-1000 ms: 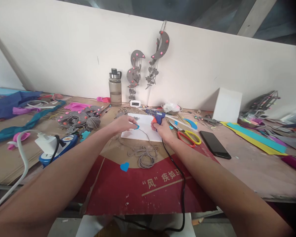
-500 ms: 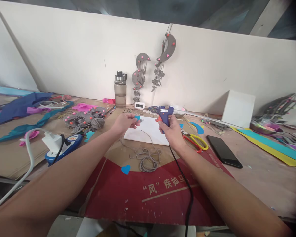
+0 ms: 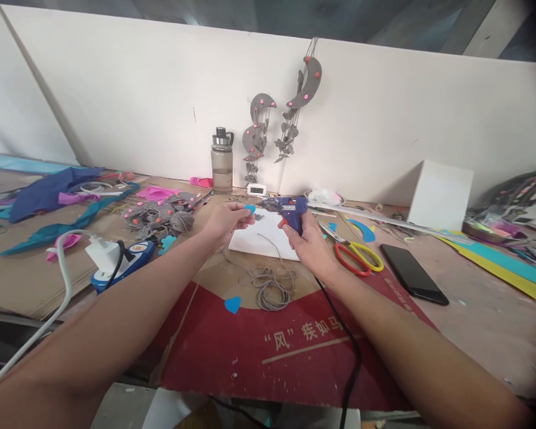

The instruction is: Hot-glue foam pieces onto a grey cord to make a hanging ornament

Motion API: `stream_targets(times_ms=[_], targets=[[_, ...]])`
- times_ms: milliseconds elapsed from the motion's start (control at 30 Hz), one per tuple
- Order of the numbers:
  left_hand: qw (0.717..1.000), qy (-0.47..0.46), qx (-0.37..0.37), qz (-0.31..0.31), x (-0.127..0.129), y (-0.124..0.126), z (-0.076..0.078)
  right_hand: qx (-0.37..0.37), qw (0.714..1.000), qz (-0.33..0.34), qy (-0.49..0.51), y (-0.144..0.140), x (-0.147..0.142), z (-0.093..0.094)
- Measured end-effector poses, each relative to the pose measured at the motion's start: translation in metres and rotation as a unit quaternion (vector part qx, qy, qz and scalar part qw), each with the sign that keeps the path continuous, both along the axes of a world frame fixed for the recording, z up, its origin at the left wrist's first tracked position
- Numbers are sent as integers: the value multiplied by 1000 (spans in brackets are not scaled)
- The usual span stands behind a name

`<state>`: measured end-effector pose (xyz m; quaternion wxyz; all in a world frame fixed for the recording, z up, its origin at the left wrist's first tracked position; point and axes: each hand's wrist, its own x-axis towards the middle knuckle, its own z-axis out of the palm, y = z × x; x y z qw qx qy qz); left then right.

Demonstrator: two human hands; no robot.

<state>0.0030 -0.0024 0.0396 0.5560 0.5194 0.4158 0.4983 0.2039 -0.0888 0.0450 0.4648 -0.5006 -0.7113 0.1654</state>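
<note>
Red cardboard (image 3: 295, 357) on the surface (image 3: 473, 310) reads "风" 疾如马. Both arms reach forward — the left hand (image 3: 226, 221) pinches a small blue piece (image 3: 250, 209), the right hand (image 3: 308, 241) grips a blue glue gun (image 3: 290, 210), nozzle pointing toward the piece, above white paper (image 3: 263, 241).

Water bottle (image 3: 222, 159) upright at 12 against the white wall board (image 3: 138, 101), grey moon hangings (image 3: 286, 113) just right of it. Scissors (image 3: 355, 253) and black phone (image 3: 413, 274) at 2-3. White box (image 3: 440, 193) far right. Power strip (image 3: 120, 262) with white plug at 9.
</note>
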Motion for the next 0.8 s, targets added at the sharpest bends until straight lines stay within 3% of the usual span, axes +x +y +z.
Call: stream_targets(times_ms=[333,800], targets=[[1000,8,4,17,6,-9,9,36,998,-6,-59,-3,-1,1],[1000,-10,10,-3,4,-5,5,39,996,-14,-73,-2,-1,0]])
